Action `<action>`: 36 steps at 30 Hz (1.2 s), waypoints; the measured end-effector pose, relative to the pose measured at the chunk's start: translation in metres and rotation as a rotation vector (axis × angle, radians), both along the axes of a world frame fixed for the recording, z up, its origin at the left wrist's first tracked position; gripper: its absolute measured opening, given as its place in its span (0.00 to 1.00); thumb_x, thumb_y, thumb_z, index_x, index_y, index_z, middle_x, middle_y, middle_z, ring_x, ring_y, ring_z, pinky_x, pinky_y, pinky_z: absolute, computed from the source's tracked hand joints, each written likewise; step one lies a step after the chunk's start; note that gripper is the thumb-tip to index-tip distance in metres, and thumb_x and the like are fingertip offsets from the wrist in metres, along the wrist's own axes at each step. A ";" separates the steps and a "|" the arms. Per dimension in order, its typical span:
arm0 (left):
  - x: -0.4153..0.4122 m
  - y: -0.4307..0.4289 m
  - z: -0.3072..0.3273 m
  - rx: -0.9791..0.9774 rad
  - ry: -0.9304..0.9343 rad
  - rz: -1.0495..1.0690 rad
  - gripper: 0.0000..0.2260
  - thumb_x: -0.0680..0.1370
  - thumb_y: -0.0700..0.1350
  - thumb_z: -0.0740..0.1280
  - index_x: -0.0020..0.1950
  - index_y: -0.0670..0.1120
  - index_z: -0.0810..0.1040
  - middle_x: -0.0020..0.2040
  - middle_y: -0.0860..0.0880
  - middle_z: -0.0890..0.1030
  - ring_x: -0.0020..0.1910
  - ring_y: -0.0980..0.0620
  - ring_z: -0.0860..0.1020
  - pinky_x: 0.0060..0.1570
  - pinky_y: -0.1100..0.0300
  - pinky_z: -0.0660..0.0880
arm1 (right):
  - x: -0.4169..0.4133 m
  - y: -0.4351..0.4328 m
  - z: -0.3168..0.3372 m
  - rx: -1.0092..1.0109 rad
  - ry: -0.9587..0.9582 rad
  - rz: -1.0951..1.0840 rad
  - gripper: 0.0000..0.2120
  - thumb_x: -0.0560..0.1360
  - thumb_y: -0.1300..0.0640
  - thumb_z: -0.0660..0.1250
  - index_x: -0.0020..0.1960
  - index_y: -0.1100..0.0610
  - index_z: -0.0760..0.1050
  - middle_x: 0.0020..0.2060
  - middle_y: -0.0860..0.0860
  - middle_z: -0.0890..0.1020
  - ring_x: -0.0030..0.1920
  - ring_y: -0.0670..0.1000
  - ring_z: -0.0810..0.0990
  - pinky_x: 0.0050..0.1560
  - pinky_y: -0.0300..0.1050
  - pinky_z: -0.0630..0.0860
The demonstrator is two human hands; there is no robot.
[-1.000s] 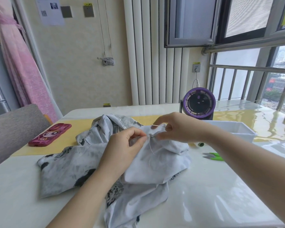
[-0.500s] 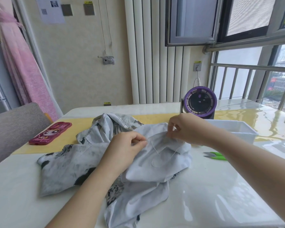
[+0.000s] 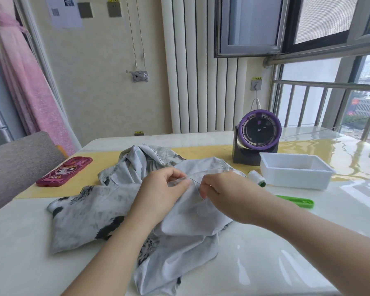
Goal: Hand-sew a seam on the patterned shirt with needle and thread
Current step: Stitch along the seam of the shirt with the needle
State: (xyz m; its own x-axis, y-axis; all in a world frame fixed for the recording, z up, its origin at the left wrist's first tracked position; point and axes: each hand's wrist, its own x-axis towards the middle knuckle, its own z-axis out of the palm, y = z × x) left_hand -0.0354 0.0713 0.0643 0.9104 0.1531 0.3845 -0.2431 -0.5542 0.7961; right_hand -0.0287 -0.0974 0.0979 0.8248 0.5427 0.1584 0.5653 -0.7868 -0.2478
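The grey-white patterned shirt (image 3: 88,214) lies crumpled on the white table (image 3: 286,263), its pale inner side turned up in the middle. My left hand (image 3: 162,193) pinches a fold of the shirt between thumb and fingers. Close to its right, my right hand (image 3: 224,193) pinches the thin needle (image 3: 193,180), which lies nearly level between the two hands at the fold. A loop of pale thread (image 3: 203,210) rests on the cloth just below my right hand.
A white thread spool with a green end (image 3: 257,177) lies beside a white plastic bin (image 3: 295,170). Green snips (image 3: 297,202) lie right of my right forearm. A purple desk fan (image 3: 257,135) stands behind. A pink phone (image 3: 65,171) rests on the yellow runner at left.
My right hand has come down and leftward, back to the fold next to my left hand. The thread loop on the cloth has grown smaller. My left hand has held its grip.
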 end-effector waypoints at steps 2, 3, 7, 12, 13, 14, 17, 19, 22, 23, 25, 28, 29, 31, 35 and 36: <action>-0.001 -0.001 0.001 0.014 -0.017 0.007 0.05 0.73 0.46 0.72 0.40 0.55 0.78 0.41 0.59 0.81 0.45 0.64 0.78 0.47 0.70 0.72 | 0.000 0.001 -0.002 0.004 -0.001 -0.010 0.15 0.80 0.54 0.51 0.49 0.57 0.75 0.45 0.54 0.79 0.47 0.56 0.74 0.45 0.48 0.71; -0.001 -0.001 0.001 0.018 -0.024 0.010 0.06 0.73 0.45 0.72 0.39 0.55 0.78 0.40 0.60 0.81 0.44 0.65 0.77 0.45 0.72 0.71 | 0.001 0.001 -0.003 0.004 -0.001 -0.017 0.15 0.80 0.54 0.51 0.48 0.57 0.74 0.44 0.54 0.79 0.47 0.56 0.74 0.45 0.48 0.71; -0.002 -0.002 0.001 0.017 -0.045 0.012 0.08 0.73 0.44 0.72 0.38 0.56 0.77 0.38 0.60 0.80 0.41 0.67 0.76 0.41 0.76 0.69 | 0.002 0.002 -0.003 -0.001 0.008 -0.031 0.14 0.80 0.54 0.51 0.46 0.58 0.73 0.44 0.54 0.78 0.46 0.56 0.74 0.46 0.49 0.71; -0.001 -0.002 0.000 0.003 -0.052 0.009 0.08 0.73 0.43 0.72 0.38 0.55 0.77 0.39 0.59 0.81 0.43 0.64 0.78 0.43 0.75 0.70 | 0.001 0.003 -0.002 -0.017 -0.011 -0.031 0.14 0.80 0.53 0.51 0.45 0.57 0.72 0.43 0.55 0.78 0.45 0.56 0.74 0.45 0.48 0.70; -0.001 -0.002 0.000 0.004 -0.055 0.011 0.09 0.73 0.43 0.72 0.38 0.55 0.77 0.39 0.59 0.81 0.43 0.65 0.78 0.43 0.75 0.70 | 0.001 0.003 -0.002 -0.022 -0.014 -0.029 0.14 0.80 0.53 0.51 0.44 0.57 0.72 0.43 0.55 0.78 0.45 0.56 0.73 0.44 0.48 0.69; -0.001 -0.002 0.000 0.006 -0.058 0.012 0.09 0.73 0.43 0.72 0.37 0.55 0.77 0.39 0.60 0.81 0.43 0.66 0.78 0.43 0.76 0.70 | 0.000 0.004 -0.002 -0.025 -0.017 -0.029 0.14 0.80 0.53 0.51 0.44 0.56 0.72 0.43 0.55 0.78 0.45 0.55 0.73 0.44 0.48 0.69; -0.002 -0.003 0.001 0.012 -0.061 0.012 0.09 0.73 0.43 0.72 0.37 0.56 0.77 0.39 0.61 0.80 0.42 0.68 0.77 0.42 0.78 0.68 | -0.001 0.004 -0.001 -0.035 -0.015 -0.034 0.13 0.80 0.53 0.51 0.44 0.56 0.71 0.44 0.54 0.78 0.44 0.55 0.72 0.43 0.47 0.68; -0.002 -0.003 0.001 0.018 -0.067 0.015 0.09 0.73 0.43 0.72 0.37 0.56 0.77 0.39 0.61 0.80 0.42 0.68 0.77 0.41 0.78 0.68 | -0.001 0.005 -0.001 -0.044 -0.012 -0.038 0.13 0.80 0.53 0.51 0.45 0.56 0.72 0.44 0.54 0.78 0.44 0.55 0.72 0.42 0.47 0.68; -0.004 -0.004 0.001 0.023 -0.075 0.017 0.09 0.73 0.43 0.72 0.37 0.56 0.77 0.38 0.60 0.80 0.40 0.71 0.76 0.40 0.79 0.67 | -0.001 0.006 0.001 -0.064 -0.017 -0.040 0.13 0.80 0.54 0.51 0.44 0.56 0.71 0.43 0.54 0.77 0.43 0.54 0.71 0.40 0.45 0.66; -0.004 -0.004 0.001 0.022 -0.077 0.018 0.09 0.73 0.43 0.72 0.37 0.56 0.77 0.38 0.60 0.80 0.40 0.71 0.76 0.39 0.79 0.67 | -0.001 0.007 0.001 -0.072 -0.019 -0.040 0.12 0.80 0.54 0.51 0.43 0.55 0.70 0.41 0.53 0.76 0.42 0.54 0.70 0.39 0.45 0.65; -0.005 -0.004 0.001 0.014 -0.081 0.024 0.09 0.73 0.43 0.72 0.37 0.56 0.77 0.38 0.60 0.80 0.39 0.70 0.76 0.38 0.78 0.67 | -0.001 0.007 0.001 -0.095 -0.022 -0.035 0.11 0.80 0.54 0.52 0.42 0.55 0.69 0.39 0.52 0.74 0.41 0.53 0.70 0.37 0.45 0.64; -0.007 -0.007 -0.002 0.040 -0.126 0.050 0.10 0.73 0.43 0.72 0.36 0.56 0.77 0.36 0.62 0.80 0.40 0.69 0.77 0.39 0.77 0.68 | -0.001 0.010 0.002 -0.160 -0.047 -0.008 0.11 0.80 0.55 0.55 0.40 0.55 0.67 0.38 0.52 0.73 0.40 0.54 0.69 0.31 0.41 0.60; -0.008 -0.010 -0.003 0.040 -0.139 0.055 0.10 0.73 0.43 0.72 0.36 0.56 0.77 0.36 0.62 0.81 0.40 0.69 0.77 0.40 0.76 0.68 | 0.000 0.013 0.002 -0.178 -0.064 0.004 0.10 0.79 0.56 0.56 0.40 0.56 0.67 0.38 0.52 0.73 0.40 0.54 0.70 0.31 0.40 0.60; -0.009 -0.015 -0.005 0.021 -0.154 0.057 0.09 0.73 0.43 0.72 0.36 0.56 0.78 0.36 0.63 0.81 0.40 0.67 0.78 0.40 0.74 0.70 | 0.003 0.018 0.002 -0.145 -0.077 0.013 0.08 0.79 0.59 0.55 0.44 0.58 0.71 0.39 0.53 0.75 0.42 0.55 0.73 0.34 0.44 0.65; -0.008 -0.014 -0.006 -0.096 -0.176 0.096 0.07 0.74 0.42 0.71 0.39 0.54 0.79 0.38 0.60 0.82 0.41 0.67 0.79 0.40 0.75 0.71 | 0.005 0.019 0.001 0.189 0.043 -0.022 0.07 0.80 0.55 0.55 0.53 0.52 0.71 0.32 0.49 0.78 0.38 0.51 0.77 0.42 0.45 0.73; -0.008 -0.011 -0.005 -0.147 -0.161 0.095 0.06 0.74 0.42 0.71 0.39 0.53 0.79 0.38 0.60 0.82 0.40 0.67 0.79 0.39 0.75 0.71 | 0.005 0.018 -0.001 0.239 0.028 -0.012 0.06 0.80 0.55 0.55 0.54 0.50 0.69 0.33 0.48 0.80 0.38 0.50 0.77 0.42 0.45 0.74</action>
